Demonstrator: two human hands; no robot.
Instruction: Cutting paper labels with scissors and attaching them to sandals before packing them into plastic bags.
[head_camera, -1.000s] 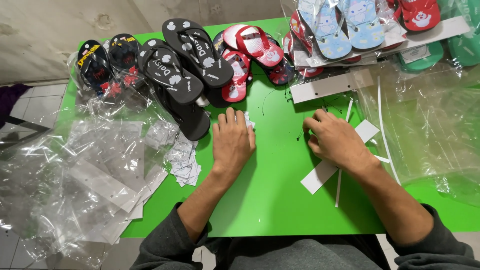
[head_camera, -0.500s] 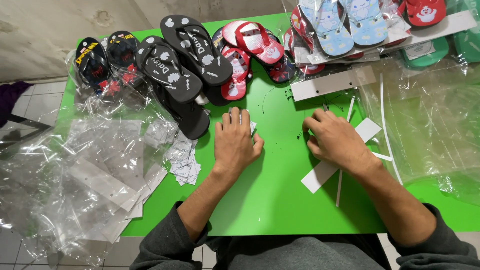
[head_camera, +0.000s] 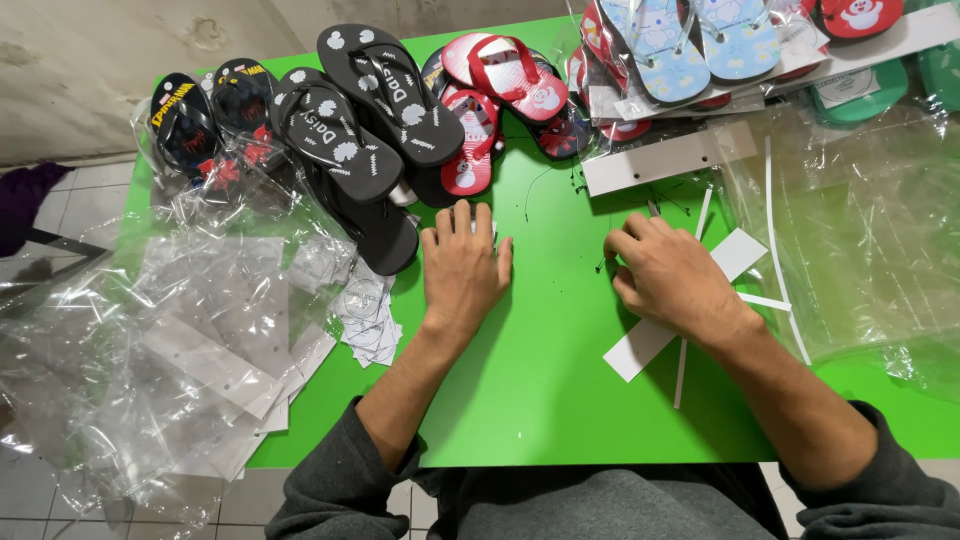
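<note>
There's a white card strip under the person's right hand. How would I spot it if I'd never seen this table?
Start at the green table and find the right hand near its middle. A long white card strip runs slantwise beneath it, from lower left to upper right. Unlike the thin white slivers beside it, it is broad and flat, and it lies bare on the green, not in plastic.

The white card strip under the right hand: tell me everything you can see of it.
The white card strip is a flat, plain rectangle that looks like thin cardboard. It lies diagonally on the green table, one end toward the person, the other toward the clear bags. The right hand rests across its middle, hiding that part. Thin white slivers cross beside it. No print or fold shows.
</note>
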